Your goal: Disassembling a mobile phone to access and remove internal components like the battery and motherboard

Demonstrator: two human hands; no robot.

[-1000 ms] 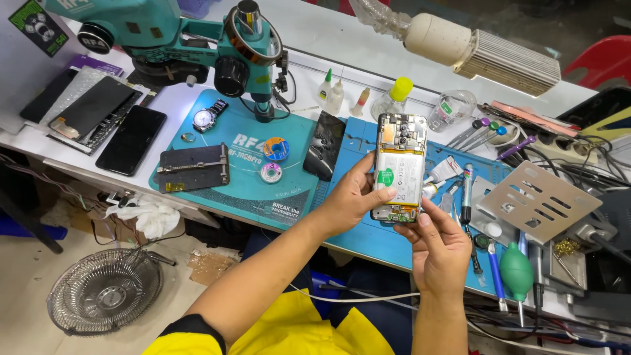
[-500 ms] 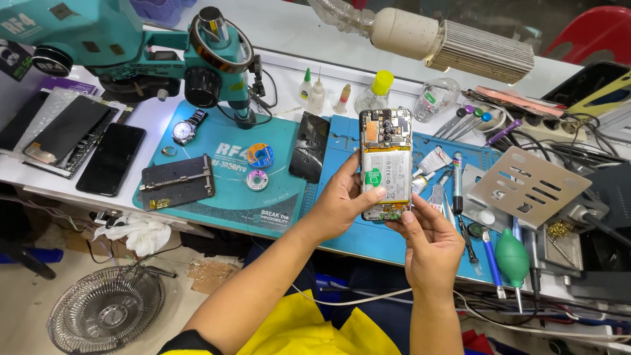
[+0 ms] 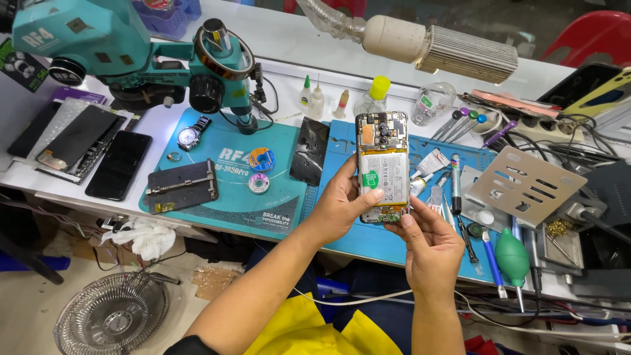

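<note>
Bare metal and circuitry face you in the head view: the opened phone (image 3: 382,167), back cover off, is held upright above the blue work mat (image 3: 368,240), between both hands. Your left hand (image 3: 342,204) is curled around its left edge, thumb across the battery; your right hand (image 3: 430,246) pinches the bottom corner with its fingertips. Just right of your right hand lie tweezers and a screwdriver (image 3: 455,184); left of your left hand, a dark glass panel (image 3: 309,151). Risk, as judged: the grip is light at one corner, so a slip could drop the phone onto the tools, and thumb pressure may stress the exposed battery.
</note>
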